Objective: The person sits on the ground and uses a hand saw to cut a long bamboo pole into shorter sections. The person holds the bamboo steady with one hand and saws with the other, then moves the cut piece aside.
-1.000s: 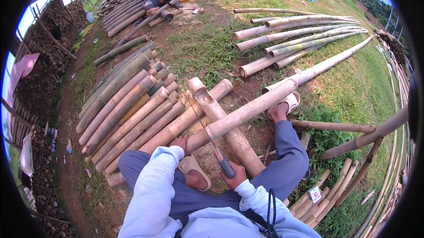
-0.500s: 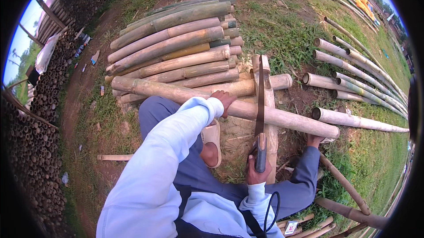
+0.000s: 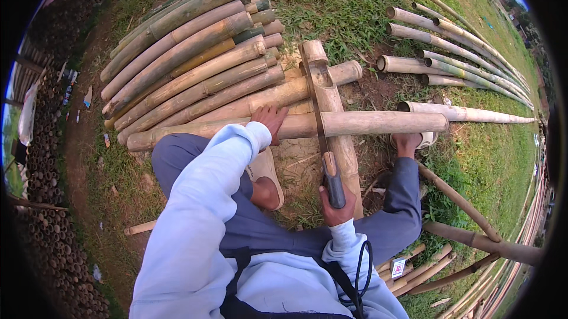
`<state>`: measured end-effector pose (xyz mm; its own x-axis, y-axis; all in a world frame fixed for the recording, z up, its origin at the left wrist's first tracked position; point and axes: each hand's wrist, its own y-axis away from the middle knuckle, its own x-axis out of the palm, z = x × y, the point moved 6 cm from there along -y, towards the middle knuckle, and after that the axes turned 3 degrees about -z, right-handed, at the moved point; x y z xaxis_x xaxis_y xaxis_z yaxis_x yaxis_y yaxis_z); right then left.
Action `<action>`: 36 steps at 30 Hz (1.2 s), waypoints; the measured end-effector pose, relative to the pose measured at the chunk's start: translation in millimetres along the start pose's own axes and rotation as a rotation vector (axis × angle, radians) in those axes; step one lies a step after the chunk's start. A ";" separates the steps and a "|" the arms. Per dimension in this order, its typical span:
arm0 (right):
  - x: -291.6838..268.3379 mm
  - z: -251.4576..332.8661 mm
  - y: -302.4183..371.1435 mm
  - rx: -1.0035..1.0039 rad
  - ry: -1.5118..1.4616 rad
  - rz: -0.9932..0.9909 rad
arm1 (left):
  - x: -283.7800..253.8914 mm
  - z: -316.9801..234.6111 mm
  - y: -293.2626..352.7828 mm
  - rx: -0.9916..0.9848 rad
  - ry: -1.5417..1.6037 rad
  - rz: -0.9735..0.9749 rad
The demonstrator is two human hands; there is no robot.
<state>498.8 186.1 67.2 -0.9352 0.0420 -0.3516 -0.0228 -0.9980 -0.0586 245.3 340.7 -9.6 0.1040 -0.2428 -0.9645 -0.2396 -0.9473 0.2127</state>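
Note:
A long pale bamboo pole (image 3: 378, 122) lies crosswise over a short bamboo support piece (image 3: 331, 106) in front of me. My left hand (image 3: 271, 119) rests flat on the pole, pressing it down. My right hand (image 3: 336, 203) grips the dark handle of a long-bladed knife (image 3: 322, 124), whose blade stands across the pole just right of my left hand. My feet in sandals sit either side of the support piece, the right one (image 3: 414, 140) under the pole.
A stack of thick bamboo poles (image 3: 189, 65) lies at the left behind the work spot. More poles (image 3: 449, 53) lie on the grass at upper right, thinner sticks (image 3: 467, 230) at lower right. Stacked cut pieces (image 3: 41, 201) line the left edge.
The view has swung and tilted down, so the pole and stack sit closer. My left hand stays on the pole and my right hand keeps the knife at the pole.

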 end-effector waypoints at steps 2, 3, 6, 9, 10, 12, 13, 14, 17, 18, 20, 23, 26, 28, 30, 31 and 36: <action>0.1 -1.9 -3.6 -0.016 -0.003 -0.021 | -16.4 -24.2 -1.3 0.021 0.014 -0.006; 4.4 -0.7 -5.3 -0.012 -0.007 -0.019 | -18.0 -28.8 -0.1 0.008 0.015 -0.016; 3.0 5.5 -4.7 0.000 0.005 -0.041 | 1.1 -37.4 -9.6 -0.005 -0.031 -0.107; 9.5 7.2 -10.7 0.016 0.001 -0.034 | 4.0 -25.0 -15.6 0.003 -0.040 -0.131; 9.5 13.6 -8.6 0.021 -0.001 -0.032 | 7.4 -27.2 -16.2 -0.004 -0.038 -0.129; 11.9 18.4 -11.7 0.049 -0.030 -0.005 | 10.1 -28.4 -10.2 -0.034 -0.048 -0.116; 10.1 22.4 -17.4 0.047 -0.011 0.011 | 5.6 -30.0 -13.5 -0.005 -0.048 -0.153; 8.9 24.6 -19.9 0.057 0.002 0.031 | 4.7 -31.7 -12.1 0.023 -0.050 -0.178; 7.4 21.3 -18.4 0.069 0.029 0.030 | 3.2 -25.4 -22.1 0.036 -0.033 -0.141; 6.7 18.3 -13.4 0.077 0.037 0.021 | 6.6 -24.2 -23.0 0.030 -0.021 -0.104; -3.3 24.9 -1.4 0.077 0.043 -0.029 | 7.8 -37.0 -21.7 0.043 -0.024 -0.063; -25.2 45.6 46.3 0.146 0.099 0.043 | 0.8 -22.9 -20.8 -0.034 0.035 0.057; -73.5 80.7 102.9 0.230 0.254 0.117 | -10.8 -19.9 -21.4 -0.037 0.087 0.154; -84.2 86.1 110.5 0.251 0.316 0.136 | -7.0 -18.3 -22.2 -0.005 0.064 0.105; -84.0 78.0 112.0 0.214 0.228 0.066 | -15.5 -22.1 -35.8 0.001 0.079 0.128; -80.9 72.7 104.9 0.249 0.195 0.072 | -11.4 -25.1 -32.9 -0.008 0.093 0.158; -21.1 25.2 -25.1 0.163 0.022 0.053 | -24.2 -15.3 -39.1 -0.034 0.089 0.152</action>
<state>510.2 209.0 99.6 -0.9286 -0.0113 -0.3709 -0.0326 -0.9932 0.1120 266.9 380.5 7.8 0.1546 -0.3997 -0.9035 -0.2266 -0.9045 0.3614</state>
